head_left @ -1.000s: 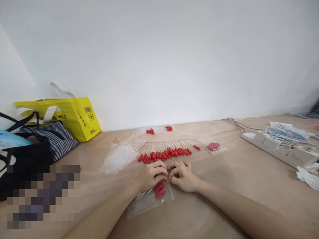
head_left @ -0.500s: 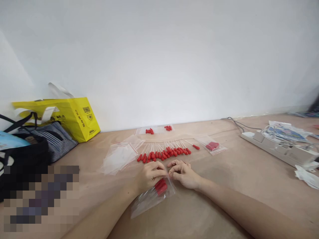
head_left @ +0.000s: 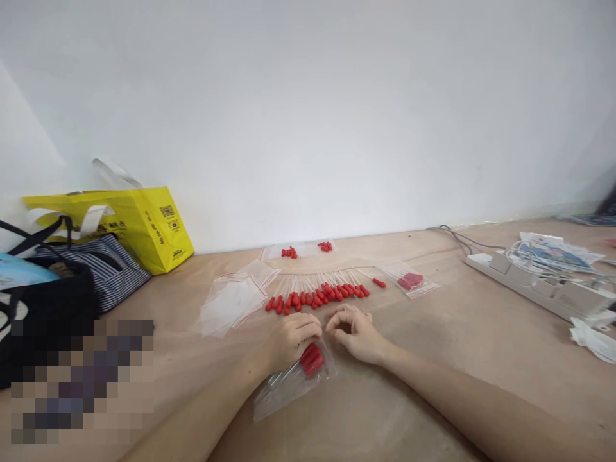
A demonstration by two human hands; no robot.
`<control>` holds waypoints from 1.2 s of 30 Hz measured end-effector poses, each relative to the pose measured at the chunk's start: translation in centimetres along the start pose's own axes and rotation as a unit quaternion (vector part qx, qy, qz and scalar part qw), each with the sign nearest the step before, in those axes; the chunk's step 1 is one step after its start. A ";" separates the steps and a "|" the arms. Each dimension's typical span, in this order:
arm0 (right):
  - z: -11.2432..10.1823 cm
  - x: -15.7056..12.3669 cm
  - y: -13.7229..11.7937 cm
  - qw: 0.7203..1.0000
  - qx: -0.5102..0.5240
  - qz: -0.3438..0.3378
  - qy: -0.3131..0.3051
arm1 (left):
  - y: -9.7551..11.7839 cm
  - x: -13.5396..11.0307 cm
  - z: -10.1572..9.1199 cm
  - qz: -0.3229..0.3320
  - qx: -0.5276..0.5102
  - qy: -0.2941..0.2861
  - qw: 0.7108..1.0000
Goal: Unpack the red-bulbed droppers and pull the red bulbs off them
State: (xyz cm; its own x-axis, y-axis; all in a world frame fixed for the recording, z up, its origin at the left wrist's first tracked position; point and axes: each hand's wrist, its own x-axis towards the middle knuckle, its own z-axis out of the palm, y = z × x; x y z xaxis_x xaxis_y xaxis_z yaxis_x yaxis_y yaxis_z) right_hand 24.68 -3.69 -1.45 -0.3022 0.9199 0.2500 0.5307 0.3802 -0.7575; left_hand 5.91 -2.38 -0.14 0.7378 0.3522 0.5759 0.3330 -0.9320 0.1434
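My left hand [head_left: 292,337] is closed, pinching the top edge of a clear zip bag [head_left: 283,389] that lies flat on the table. The bag holds several droppers with red bulbs [head_left: 311,360]. My right hand [head_left: 359,335] rests just right of the bag's corner, its fingers curled into a loose ring with nothing visible between them. Just beyond both hands, a row of loose red-bulbed droppers [head_left: 318,297] lies across the table.
Empty zip bags [head_left: 230,303] lie at left, filled bags at the right [head_left: 410,281] and by the wall [head_left: 308,249]. A yellow bag [head_left: 139,224] and a striped bag [head_left: 103,266] stand far left. A white power strip [head_left: 534,285] with cables lies at right.
My right hand has drawn slightly right, away from my left hand and the bag's top edge. The bag has shifted a little.
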 end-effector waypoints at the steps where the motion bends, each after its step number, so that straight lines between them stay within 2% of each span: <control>1: -0.3 -0.1 0.1 0.998 -0.021 -0.047 0.026 | 0.0 -0.1 0.0 -0.005 -0.001 -0.003 1.000; 3: -1.1 -0.3 0.3 0.983 -0.066 -0.164 0.047 | -0.1 -0.2 0.1 -0.017 -0.005 -0.011 1.000; 5: -1.6 -0.5 0.3 0.958 -0.111 -0.262 0.030 | -0.2 -0.3 0.2 -0.033 -0.008 -0.018 0.999; 7: -1.7 -0.7 0.3 0.936 -0.148 -0.318 0.015 | -0.2 -0.3 0.2 -0.048 -0.013 -0.022 0.999; 9: -1.4 -0.7 0.2 0.923 -0.171 -0.345 0.019 | -0.2 -0.3 0.2 -0.057 -0.020 -0.026 0.998; 14: -0.6 -0.4 0.5 0.905 -0.184 -0.377 0.070 | -0.2 -0.3 0.2 -0.066 -0.026 -0.024 0.997; 20: -0.3 -0.1 0.5 0.860 -0.216 -0.445 0.128 | 0.1 -0.2 0.0 -0.087 -0.044 -0.027 0.995; 23: -0.2 -0.1 0.5 0.847 -0.235 -0.459 0.129 | 0.0 -0.1 -0.1 -0.098 -0.047 -0.034 0.993; 26: -0.1 -0.1 0.8 0.847 -0.269 -0.450 0.086 | -0.3 -0.1 -0.1 -0.073 -0.058 -0.053 0.994; 30: 0.3 -0.1 1.4 0.849 -0.279 -0.447 0.038 | -0.5 -0.1 -0.1 -0.034 -0.056 -0.046 0.997; 33: 0.5 -0.1 1.5 0.865 -0.266 -0.424 0.030 | -0.4 -0.1 -0.1 -0.025 -0.041 -0.038 0.998; 36: 0.4 -0.1 1.3 0.874 -0.253 -0.412 0.050 | -0.2 0.0 -0.1 -0.018 -0.026 -0.036 0.999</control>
State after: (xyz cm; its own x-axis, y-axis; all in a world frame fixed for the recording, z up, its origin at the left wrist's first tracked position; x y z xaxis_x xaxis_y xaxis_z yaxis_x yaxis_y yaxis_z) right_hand 25.02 -3.31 -2.68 -0.6902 0.3071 0.6552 0.4549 0.8883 0.0629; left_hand 5.81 -2.25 -0.13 0.7667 0.3894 0.5104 0.3306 -0.9210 0.2062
